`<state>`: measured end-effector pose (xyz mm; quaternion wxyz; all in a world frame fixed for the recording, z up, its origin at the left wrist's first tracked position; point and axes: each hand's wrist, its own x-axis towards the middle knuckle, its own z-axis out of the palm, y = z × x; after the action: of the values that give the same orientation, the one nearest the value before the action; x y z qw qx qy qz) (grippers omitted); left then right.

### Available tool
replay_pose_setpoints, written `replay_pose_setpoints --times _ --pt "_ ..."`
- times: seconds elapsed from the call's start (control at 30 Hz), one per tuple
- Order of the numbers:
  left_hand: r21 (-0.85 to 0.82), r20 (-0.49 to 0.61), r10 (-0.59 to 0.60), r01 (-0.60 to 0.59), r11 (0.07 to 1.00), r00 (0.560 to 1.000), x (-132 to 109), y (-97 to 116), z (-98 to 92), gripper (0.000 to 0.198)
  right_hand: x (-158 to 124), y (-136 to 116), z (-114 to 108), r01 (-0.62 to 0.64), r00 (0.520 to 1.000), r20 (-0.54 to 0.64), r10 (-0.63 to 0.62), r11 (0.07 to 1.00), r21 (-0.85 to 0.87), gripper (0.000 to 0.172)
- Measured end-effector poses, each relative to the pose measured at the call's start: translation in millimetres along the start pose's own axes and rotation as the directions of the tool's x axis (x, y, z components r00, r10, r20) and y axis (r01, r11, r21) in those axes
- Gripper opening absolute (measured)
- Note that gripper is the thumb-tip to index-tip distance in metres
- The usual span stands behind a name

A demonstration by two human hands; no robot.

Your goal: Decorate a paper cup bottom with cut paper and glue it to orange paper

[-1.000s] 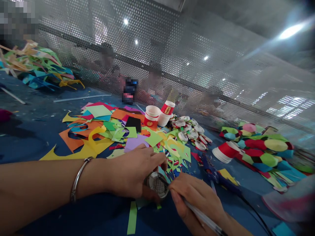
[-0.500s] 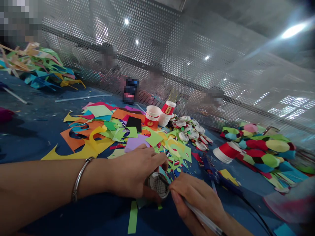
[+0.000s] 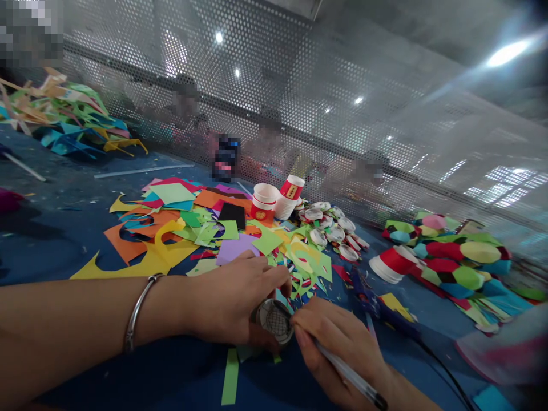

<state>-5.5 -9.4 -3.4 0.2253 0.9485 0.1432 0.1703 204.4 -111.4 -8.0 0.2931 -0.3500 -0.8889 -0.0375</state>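
My left hand is closed round a small upturned paper cup, whose round white bottom carries a drawn grid of lines. A silver bangle sits on that wrist. My right hand pinches a clear pen, with its tip hidden at the cup's bottom edge. Both hands rest low on the blue table, just in front of a litter of green paper scraps.
Coloured paper offcuts cover the table's middle. Red and white paper cups and cut cup bottoms lie behind them. A toppled cup stack, coloured paper shapes and a blue glue gun lie right. A perforated metal screen backs the table.
My right hand has crept slightly left and up along the cup's bottom with the pen. The left hand keeps the cup almost still.
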Motion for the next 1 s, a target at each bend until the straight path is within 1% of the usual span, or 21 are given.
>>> replay_pose_setpoints --times 0.13,0.23,0.53,0.7,1.0 --pt "-0.017 -0.012 0.008 -0.008 1.000 1.000 -0.4 -1.4 0.4 0.055 -0.4 -2.6 -2.7 0.023 1.000 -0.018 -0.023 1.000 -0.010 0.019" --pt "-0.026 -0.012 0.013 -0.013 1.000 1.000 -0.5 -1.6 0.3 0.055 0.9 -4.1 -3.7 0.016 0.999 -0.033 -0.016 1.000 -0.025 0.018" --pt "-0.019 0.000 0.016 -0.016 1.000 1.000 0.4 0.7 -1.1 0.058 0.4 -1.4 -0.5 -0.003 1.000 0.019 0.003 1.000 -0.007 0.017" --pt "-0.026 -0.005 0.007 -0.007 1.000 1.000 -0.7 0.7 -1.4 0.057 -0.4 -2.1 -3.0 0.026 1.000 0.005 -0.026 0.999 -0.029 0.017" --pt "-0.030 -0.006 0.024 -0.025 0.999 1.000 0.7 -0.9 0.7 0.057 -1.0 0.0 0.5 0.014 1.000 0.005 -0.014 1.000 0.001 0.019"
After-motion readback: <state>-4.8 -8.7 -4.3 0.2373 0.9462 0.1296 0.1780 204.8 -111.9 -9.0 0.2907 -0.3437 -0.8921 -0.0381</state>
